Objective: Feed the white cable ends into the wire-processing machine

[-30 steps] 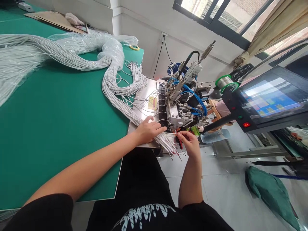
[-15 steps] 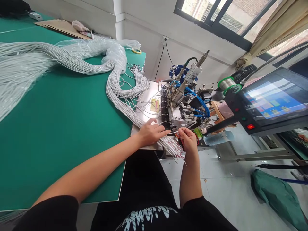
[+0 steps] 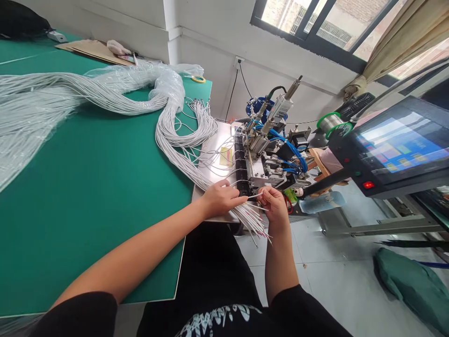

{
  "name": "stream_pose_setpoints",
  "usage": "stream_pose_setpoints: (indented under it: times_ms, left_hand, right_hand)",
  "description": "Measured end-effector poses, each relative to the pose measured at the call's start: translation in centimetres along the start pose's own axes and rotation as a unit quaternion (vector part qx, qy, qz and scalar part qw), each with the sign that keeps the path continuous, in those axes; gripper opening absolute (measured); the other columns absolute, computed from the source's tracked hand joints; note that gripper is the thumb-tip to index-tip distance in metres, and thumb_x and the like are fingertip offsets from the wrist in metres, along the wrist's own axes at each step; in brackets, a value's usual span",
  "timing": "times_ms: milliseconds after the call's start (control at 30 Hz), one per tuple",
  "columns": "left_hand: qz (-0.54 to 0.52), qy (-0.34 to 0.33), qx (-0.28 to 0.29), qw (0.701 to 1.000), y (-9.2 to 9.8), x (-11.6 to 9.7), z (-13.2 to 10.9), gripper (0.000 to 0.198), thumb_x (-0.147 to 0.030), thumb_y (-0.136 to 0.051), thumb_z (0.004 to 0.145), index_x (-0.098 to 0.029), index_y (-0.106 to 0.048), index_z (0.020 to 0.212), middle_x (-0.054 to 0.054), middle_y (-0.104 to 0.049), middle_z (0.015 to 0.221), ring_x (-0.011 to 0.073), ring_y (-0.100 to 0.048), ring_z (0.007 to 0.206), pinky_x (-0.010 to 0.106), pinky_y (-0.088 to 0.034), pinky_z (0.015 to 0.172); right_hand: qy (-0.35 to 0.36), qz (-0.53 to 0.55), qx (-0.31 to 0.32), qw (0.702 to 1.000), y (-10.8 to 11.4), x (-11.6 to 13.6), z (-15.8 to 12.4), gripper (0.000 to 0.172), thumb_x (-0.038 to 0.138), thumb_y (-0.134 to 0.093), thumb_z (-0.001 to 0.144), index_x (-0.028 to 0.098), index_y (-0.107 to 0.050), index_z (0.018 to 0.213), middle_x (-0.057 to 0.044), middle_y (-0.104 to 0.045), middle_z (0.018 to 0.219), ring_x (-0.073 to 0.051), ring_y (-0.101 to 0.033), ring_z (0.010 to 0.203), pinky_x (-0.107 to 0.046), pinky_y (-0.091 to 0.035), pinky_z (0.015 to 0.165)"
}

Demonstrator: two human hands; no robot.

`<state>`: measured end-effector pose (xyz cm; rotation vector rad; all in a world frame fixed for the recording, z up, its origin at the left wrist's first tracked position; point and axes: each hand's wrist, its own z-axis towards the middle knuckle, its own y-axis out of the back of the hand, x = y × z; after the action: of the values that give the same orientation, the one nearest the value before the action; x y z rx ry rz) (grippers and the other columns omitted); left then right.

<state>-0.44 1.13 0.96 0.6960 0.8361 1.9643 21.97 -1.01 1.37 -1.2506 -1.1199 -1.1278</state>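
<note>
A thick bundle of white cables (image 3: 185,164) runs across the table's corner, its loose ends (image 3: 250,217) fanned out at the front with reddish tips. My left hand (image 3: 220,200) rests over the bundle, thumb and fingers closed on one white cable (image 3: 255,195). The end of that cable is pinched between the fingertips of my right hand (image 3: 272,202). Both hands are beside the near end of a machine (image 3: 259,150) with a black slotted strip (image 3: 241,161). Several separate cables lead from the bundle into the strip.
The green table (image 3: 115,187) fills the left side. Clear plastic wrap (image 3: 168,84) encloses part of the bundle. To the right a monitor (image 3: 403,145) stands on an arm, with a solder-like wire spool (image 3: 333,124) behind it. A yellow tape roll (image 3: 198,79) lies at the table's far corner.
The view has shifted slightly. My right fingers have closed in around the cable's end, and a second cable end now lies by my right hand. My left hand stays over the bundle.
</note>
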Motion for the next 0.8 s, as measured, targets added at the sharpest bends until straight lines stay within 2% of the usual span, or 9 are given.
stream_pose_setpoints:
  times_ms: [133,233,333,467,533,667,800]
  left_hand:
    - [-0.006,-0.009,-0.013,1.000,0.2,0.0,0.2,0.024,-0.013,-0.041,0.094,-0.024,-0.060,0.104,-0.003,-0.064,0.074,0.0109,-0.056,0.066,0.029,-0.038,0.075]
    - [0.004,0.000,-0.007,1.000,0.3,-0.2,0.3,0.022,-0.014,-0.041,0.095,-0.023,-0.061,0.100,-0.003,-0.064,0.075,0.0111,-0.057,0.068,0.030,-0.037,0.077]
    - [0.018,0.023,0.011,1.000,0.2,-0.3,0.4,0.024,-0.013,-0.040,0.095,-0.022,-0.061,0.100,-0.002,-0.063,0.074,0.0116,-0.057,0.067,0.032,-0.036,0.081]
    - [0.022,0.046,0.023,0.998,0.2,-0.5,0.3,0.025,-0.011,-0.041,0.091,-0.019,-0.062,0.102,0.000,-0.063,0.076,0.0136,-0.057,0.068,0.036,-0.034,0.084]
    - [0.014,0.059,0.036,0.998,0.2,-0.5,0.3,0.025,-0.011,-0.044,0.087,-0.018,-0.062,0.103,0.002,-0.064,0.078,0.0154,-0.058,0.070,0.038,-0.033,0.085]
    - [0.003,0.082,0.067,0.994,0.1,-0.6,0.3,0.030,-0.012,-0.052,0.077,-0.017,-0.063,0.104,0.005,-0.065,0.080,0.0189,-0.058,0.075,0.041,-0.032,0.088]
    - [0.000,0.086,0.073,0.994,0.0,-0.5,0.2,0.035,-0.012,-0.054,0.072,-0.018,-0.064,0.105,0.004,-0.066,0.081,0.0196,-0.058,0.076,0.042,-0.031,0.090]
  right_hand:
    - [0.016,-0.027,0.005,1.000,0.4,-0.1,0.1,0.026,0.042,-0.072,0.071,0.019,-0.062,0.066,0.001,-0.052,0.062,-0.009,-0.037,0.050,-0.026,-0.030,0.048]
    - [0.034,-0.112,-0.033,0.993,0.9,-0.2,0.0,0.024,0.042,-0.069,0.074,0.019,-0.064,0.070,0.000,-0.055,0.062,-0.012,-0.043,0.053,-0.027,-0.034,0.051]
    - [0.069,-0.257,-0.068,0.962,1.4,-0.2,-0.2,0.023,0.040,-0.067,0.077,0.019,-0.064,0.069,0.000,-0.057,0.062,-0.014,-0.047,0.056,-0.027,-0.036,0.054]
    - [0.115,-0.374,-0.045,0.919,1.7,-0.2,-0.1,0.025,0.037,-0.061,0.080,0.018,-0.061,0.064,-0.001,-0.055,0.061,-0.014,-0.045,0.058,-0.027,-0.035,0.056]
    - [0.110,-0.377,-0.032,0.919,1.7,-0.6,0.1,0.025,0.036,-0.059,0.081,0.019,-0.059,0.063,0.000,-0.053,0.060,-0.013,-0.043,0.057,-0.026,-0.034,0.055]
    - [0.063,-0.340,-0.013,0.938,1.8,-1.5,0.3,0.029,0.039,-0.056,0.082,0.019,-0.052,0.061,0.003,-0.044,0.055,-0.012,-0.038,0.055,-0.025,-0.030,0.053]
    - [0.050,-0.305,-0.018,0.951,2.0,-2.0,0.1,0.029,0.041,-0.056,0.082,0.019,-0.051,0.063,0.003,-0.043,0.057,-0.011,-0.037,0.055,-0.025,-0.029,0.054]
